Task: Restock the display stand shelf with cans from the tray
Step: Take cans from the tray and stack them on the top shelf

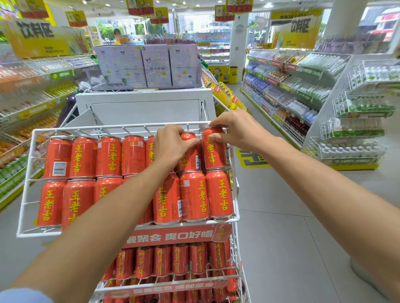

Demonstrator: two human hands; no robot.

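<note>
We seat each can upright, label forward, flush against its neighbour in the back row of the wire shelf (127, 232). Both forearms reach forward. Our left hand (172, 145) grips one can (190, 155); our right hand (237, 129) grips the corner can (214, 149). The tray is not visible.

Bright, evenly lit shop under ceiling spotlights (184, 3).
Red cans (192, 194) near centre look sharp with soft sheen; side shelves (303, 86) smear with blur, and wide-angle bending curves the edges.
</note>
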